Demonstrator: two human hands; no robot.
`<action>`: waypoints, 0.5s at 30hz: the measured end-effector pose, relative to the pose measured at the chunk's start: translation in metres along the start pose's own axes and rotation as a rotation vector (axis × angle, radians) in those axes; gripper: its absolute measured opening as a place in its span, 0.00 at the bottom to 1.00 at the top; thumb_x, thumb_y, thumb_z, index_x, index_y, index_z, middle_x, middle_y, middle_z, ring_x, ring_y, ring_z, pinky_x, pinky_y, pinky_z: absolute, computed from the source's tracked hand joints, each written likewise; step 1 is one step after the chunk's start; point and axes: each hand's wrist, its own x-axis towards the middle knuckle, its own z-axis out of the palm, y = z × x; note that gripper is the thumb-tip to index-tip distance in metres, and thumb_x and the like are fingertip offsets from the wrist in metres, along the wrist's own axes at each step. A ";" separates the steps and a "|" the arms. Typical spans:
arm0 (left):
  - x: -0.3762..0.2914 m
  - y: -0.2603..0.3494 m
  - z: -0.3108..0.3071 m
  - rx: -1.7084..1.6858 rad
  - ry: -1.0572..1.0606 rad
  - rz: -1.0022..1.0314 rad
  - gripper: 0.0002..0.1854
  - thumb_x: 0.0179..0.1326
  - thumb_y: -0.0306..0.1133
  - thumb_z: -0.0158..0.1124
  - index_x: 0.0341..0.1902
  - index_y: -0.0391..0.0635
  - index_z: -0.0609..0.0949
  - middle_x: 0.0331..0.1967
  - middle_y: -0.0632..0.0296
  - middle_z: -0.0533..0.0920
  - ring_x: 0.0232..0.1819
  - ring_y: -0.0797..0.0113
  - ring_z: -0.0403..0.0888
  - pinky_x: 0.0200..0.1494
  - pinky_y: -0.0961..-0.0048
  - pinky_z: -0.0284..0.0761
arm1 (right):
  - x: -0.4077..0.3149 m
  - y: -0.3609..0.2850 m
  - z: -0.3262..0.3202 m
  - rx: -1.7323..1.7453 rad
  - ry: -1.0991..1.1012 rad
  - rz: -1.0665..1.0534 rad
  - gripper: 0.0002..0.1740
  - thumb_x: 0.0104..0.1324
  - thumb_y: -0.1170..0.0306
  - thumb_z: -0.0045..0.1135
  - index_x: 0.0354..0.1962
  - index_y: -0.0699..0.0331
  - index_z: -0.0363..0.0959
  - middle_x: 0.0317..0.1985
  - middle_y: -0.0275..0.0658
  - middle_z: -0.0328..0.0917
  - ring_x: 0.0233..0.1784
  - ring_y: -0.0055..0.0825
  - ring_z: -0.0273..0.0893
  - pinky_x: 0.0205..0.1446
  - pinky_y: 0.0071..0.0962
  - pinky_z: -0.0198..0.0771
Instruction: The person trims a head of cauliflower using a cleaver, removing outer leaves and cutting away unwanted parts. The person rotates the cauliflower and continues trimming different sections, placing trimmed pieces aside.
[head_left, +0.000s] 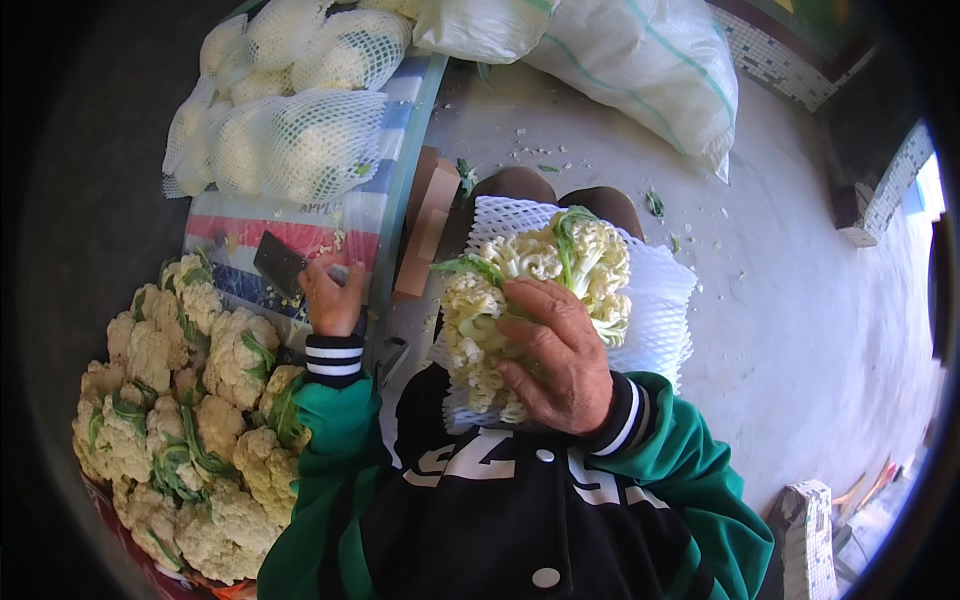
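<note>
A cauliflower head (536, 300) with a few green leaves lies stem side up on white foam netting (652, 300) across the lap. My right hand (555, 352) rests on its stem side, fingers curled over it. At the left, my left hand (334, 300) is at the handle end of a dark, broad-bladed knife (281, 264) over a striped table surface (360, 251); the handle is mostly hidden by the hand, so whether it is gripped is not plain. Small cauliflower crumbs lie around the blade.
Untrimmed cauliflowers (187, 420) are heaped at lower left. Netted cauliflowers (292, 142) stand on the table's far end. Large white woven sacks (645, 67) are beyond the knees. A cardboard piece (427, 240) sits beside the table edge. Leaf scraps (655, 204) and crumbs dot the grey floor.
</note>
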 end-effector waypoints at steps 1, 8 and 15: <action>0.000 -0.016 0.005 0.069 0.030 0.001 0.28 0.50 0.43 0.72 0.47 0.37 0.73 0.42 0.48 0.73 0.44 0.52 0.71 0.50 0.59 0.70 | 0.000 -0.001 -0.001 -0.001 0.000 -0.006 0.21 0.49 0.75 0.65 0.43 0.68 0.72 0.55 0.52 0.68 0.61 0.52 0.66 0.63 0.47 0.62; 0.007 -0.091 0.036 0.107 -0.011 -0.144 0.26 0.43 0.43 0.74 0.35 0.37 0.72 0.35 0.48 0.74 0.39 0.50 0.72 0.45 0.58 0.69 | -0.004 -0.001 -0.007 -0.005 -0.045 0.037 0.20 0.52 0.75 0.63 0.44 0.68 0.72 0.58 0.53 0.68 0.64 0.55 0.64 0.63 0.47 0.63; 0.005 -0.088 0.053 -0.162 0.229 -0.434 0.19 0.45 0.34 0.67 0.35 0.34 0.71 0.30 0.50 0.78 0.31 0.55 0.79 0.33 0.64 0.74 | -0.001 -0.005 -0.005 -0.009 -0.035 0.065 0.14 0.52 0.77 0.61 0.39 0.69 0.74 0.53 0.51 0.73 0.61 0.53 0.68 0.62 0.46 0.64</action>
